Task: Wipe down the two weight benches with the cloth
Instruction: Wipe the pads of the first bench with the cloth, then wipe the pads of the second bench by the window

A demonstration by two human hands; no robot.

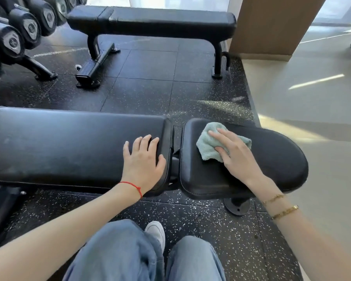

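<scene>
While left hand (143, 159) rests flat, right hand (234, 154) presses cloth (206, 145) on bench (272, 159).

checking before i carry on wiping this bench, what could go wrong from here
The cloth is bunched under the right hand, so strokes may leave strips of the seat pad unwiped. The left hand rests beside the gap between the pads, where fingers could get pinched.

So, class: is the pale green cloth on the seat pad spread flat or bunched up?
Bunched up. The pale green terry cloth lies crumpled in folds on the black padded seat, pressed under the right hand, whose fingers lie straight across it.
</scene>
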